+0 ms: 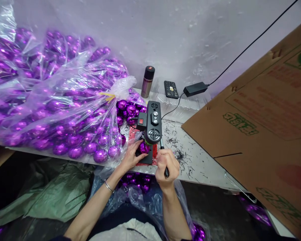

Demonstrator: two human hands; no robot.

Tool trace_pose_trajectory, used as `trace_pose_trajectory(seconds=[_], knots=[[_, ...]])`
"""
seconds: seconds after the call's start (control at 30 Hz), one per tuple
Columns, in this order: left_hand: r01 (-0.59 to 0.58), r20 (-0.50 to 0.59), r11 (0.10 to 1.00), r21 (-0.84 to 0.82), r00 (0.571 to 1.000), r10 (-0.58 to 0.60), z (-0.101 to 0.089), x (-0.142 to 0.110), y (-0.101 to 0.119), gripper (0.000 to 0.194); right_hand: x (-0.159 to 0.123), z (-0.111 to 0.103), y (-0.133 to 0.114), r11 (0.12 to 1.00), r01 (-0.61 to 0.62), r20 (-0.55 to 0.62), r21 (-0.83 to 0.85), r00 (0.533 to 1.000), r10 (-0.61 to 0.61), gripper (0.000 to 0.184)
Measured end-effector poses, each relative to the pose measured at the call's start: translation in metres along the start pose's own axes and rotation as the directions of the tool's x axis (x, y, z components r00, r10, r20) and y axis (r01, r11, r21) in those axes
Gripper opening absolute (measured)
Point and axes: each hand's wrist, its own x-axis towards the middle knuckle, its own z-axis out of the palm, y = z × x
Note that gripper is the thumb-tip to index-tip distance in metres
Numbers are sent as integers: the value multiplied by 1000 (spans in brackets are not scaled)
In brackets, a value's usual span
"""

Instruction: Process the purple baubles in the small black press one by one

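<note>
In the head view, a small black bench machine point(154, 122), shaped like a drill press, stands on the table. My left hand point(132, 155) holds a shiny purple faceted ball point(144, 147) under the machine's head, thumb and fingers on either side of it. My right hand point(168, 165) is wrapped round the black-ended lever handle point(167, 172) on the machine's right side. The contact between the ball and the machine is hidden by the head. More loose purple balls point(130, 109) lie behind the machine on its left.
A large clear plastic bag point(57, 100) full of purple balls fills the left. Behind stand a bottle point(147, 82), a phone point(171, 89) and a power adapter point(195, 89). Black slivers point(180, 155) litter the table. A cardboard box point(261, 117) leans in at right. More balls point(135, 180) sit below the table edge.
</note>
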Motion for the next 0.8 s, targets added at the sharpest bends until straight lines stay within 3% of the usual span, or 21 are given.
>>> trace_pose_trajectory(seconds=[0.27, 0.5, 0.8], knots=[[-3, -55, 1000, -12, 999, 2, 7, -4, -1, 61, -17, 4, 7, 1000, -22, -22, 10, 1000, 23, 27], [-19, -71, 999, -27, 997, 17, 8, -5, -1, 61, -48, 23, 31, 998, 66, -117, 4, 991, -65, 33], [9, -55, 999, -52, 998, -11, 8, -4, 1, 62, -53, 26, 35, 999, 53, -133, -13, 990, -54, 34]])
